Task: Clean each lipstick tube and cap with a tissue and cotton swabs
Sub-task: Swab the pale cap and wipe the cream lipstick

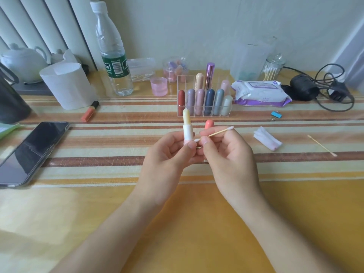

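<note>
The left hand [165,154] curls its fingers tight round the lipstick [188,131]. The right hand [230,154] pinches the swab [218,132]. Rub softly round the tube and keep off the soft stick.

Views: one, a wide-angle camera worn on the person's head | Facing: forward and down across the yellow table with striped cloth [197,213] to the pale plain wall [197,26] | Nearness: close, left hand [163,154] and right hand [230,156] mid-frame, forearms at bottom edge | Edges: far items bowed and soft, probably lens curve
</note>
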